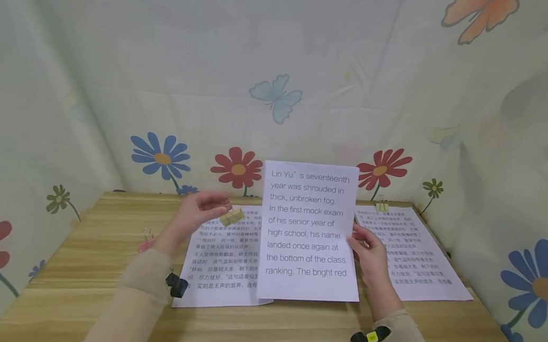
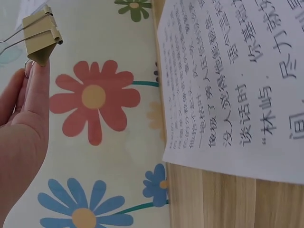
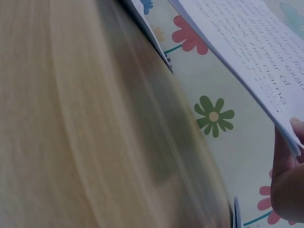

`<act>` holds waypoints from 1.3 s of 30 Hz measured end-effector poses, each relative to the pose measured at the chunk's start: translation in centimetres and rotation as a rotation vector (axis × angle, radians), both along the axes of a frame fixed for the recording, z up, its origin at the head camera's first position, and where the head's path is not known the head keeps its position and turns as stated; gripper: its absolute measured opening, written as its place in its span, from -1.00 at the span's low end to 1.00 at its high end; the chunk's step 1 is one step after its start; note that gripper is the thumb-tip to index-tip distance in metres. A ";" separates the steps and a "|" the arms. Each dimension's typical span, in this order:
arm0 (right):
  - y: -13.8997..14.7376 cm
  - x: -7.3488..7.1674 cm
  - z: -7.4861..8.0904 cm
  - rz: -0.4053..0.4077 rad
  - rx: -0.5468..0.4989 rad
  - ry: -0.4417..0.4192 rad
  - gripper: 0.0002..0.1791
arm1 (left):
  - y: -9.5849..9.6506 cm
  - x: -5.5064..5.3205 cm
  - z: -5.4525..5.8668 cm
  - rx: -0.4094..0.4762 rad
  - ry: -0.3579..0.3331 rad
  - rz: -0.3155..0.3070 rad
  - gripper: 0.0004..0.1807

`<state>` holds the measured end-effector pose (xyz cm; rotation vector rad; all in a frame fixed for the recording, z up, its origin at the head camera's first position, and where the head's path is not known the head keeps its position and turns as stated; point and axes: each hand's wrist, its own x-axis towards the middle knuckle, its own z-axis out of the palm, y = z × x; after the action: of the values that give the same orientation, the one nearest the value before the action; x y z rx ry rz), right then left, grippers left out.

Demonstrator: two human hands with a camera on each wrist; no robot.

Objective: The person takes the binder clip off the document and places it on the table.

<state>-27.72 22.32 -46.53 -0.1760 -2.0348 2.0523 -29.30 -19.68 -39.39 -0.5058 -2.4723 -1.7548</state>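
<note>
My left hand (image 1: 199,212) pinches a yellow binder clip (image 1: 231,217) by its wire handle, above a sheet of Chinese text. The left wrist view shows the clip (image 2: 41,35) beyond the fingertips, its wire handles spread. With thumb and fingers my right hand (image 1: 368,252) grips the right edge of a stack of paper (image 1: 310,232) printed in English, held upright over the table. In the right wrist view several layered sheets show along the edge of this stack (image 3: 259,71), and the thumb lies on its front.
Chinese-text sheets (image 1: 220,289) lie on the wooden table (image 1: 262,332) behind and left of the raised stack. More printed sheets (image 1: 425,266) lie to the right, with a yellow binder clip (image 1: 382,206) at their top. A pink binder clip (image 1: 146,244) sits by my left forearm. Flowered cloth (image 1: 211,108) hangs behind.
</note>
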 end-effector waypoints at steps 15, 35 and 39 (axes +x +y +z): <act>0.5 0.1 0.7 -0.016 -0.027 0.000 -0.53 | -5.5 0.8 -1.0 -0.051 -0.064 0.030 -0.47; 1.1 -0.4 0.0 -0.044 0.004 -0.031 -0.54 | -13.0 3.0 -4.0 -0.329 -0.226 0.120 -0.37; 1.3 -0.6 -0.1 -0.039 0.019 -0.035 -0.53 | -13.8 3.3 -4.4 -0.314 -0.240 0.067 -0.38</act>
<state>-28.32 23.59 -46.63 -0.2478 -2.0545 2.0195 -26.01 -33.50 -43.79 -0.2356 -2.9141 -1.4871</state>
